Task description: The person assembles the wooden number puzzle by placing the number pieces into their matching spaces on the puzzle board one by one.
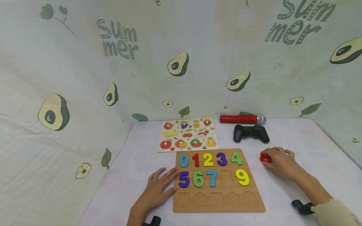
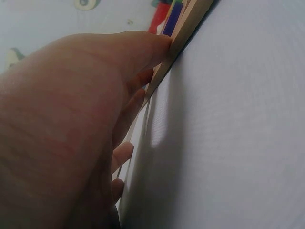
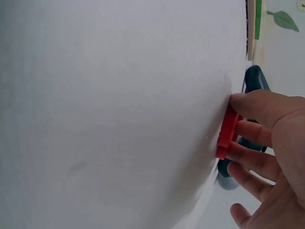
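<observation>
My right hand [image 1: 282, 163] pinches a red number 8 piece [image 1: 266, 158] at the table surface, right of the number board. In the right wrist view the thumb meets one end of the red 8 [image 3: 228, 131] and fingers lie along its side. My left hand [image 1: 158, 188], its fingers spread, touches the left edge of the wooden number board [image 1: 217, 205]. Coloured numbers 0 to 7 and the yellow 9 [image 1: 242, 177] sit in the board. An arched recess [image 1: 227, 179] lies bare between the blue 7 [image 1: 211, 178] and the 9. The bottom row shows bare outlined recesses.
A fruit puzzle board [image 1: 188, 135] lies behind the number board. To its right are a red microphone [image 1: 238, 119] and a black game controller [image 1: 251, 133]. Patterned cloth [image 1: 198, 94] hangs behind the table. Black wrist mounts [image 1: 302, 207] are near both wrists.
</observation>
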Demonstrator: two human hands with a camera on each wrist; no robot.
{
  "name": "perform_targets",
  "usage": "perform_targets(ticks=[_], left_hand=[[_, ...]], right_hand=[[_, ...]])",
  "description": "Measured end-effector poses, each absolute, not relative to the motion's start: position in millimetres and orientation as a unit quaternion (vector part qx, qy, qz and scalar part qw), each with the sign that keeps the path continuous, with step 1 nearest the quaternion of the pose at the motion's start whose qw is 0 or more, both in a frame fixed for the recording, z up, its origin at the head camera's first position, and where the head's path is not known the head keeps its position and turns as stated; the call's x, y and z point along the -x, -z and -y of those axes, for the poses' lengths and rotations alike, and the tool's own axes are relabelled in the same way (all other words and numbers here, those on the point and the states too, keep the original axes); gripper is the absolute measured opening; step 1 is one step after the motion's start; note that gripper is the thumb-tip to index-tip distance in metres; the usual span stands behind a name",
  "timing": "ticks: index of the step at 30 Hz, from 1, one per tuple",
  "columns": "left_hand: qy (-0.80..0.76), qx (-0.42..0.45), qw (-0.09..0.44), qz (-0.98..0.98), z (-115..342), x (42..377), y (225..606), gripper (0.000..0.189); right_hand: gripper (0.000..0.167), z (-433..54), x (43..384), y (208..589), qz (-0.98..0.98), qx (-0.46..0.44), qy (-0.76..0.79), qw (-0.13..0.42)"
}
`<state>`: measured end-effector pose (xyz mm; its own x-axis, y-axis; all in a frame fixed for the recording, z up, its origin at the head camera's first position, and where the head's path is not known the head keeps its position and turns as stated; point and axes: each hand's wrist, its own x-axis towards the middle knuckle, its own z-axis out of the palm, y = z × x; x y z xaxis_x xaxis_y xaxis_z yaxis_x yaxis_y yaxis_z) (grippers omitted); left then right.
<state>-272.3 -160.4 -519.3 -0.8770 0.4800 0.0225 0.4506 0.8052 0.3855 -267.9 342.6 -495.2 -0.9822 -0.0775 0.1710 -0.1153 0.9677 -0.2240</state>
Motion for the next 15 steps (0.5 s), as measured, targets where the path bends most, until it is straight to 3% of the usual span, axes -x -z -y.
perform_targets(ticks=[15], left_hand=[[-0.192,-0.247,0.03,-0.949,160,270,517,0.06]], right_hand=[[0.05,-327,256,483,0.981,-0.112,-0.11,0.116]])
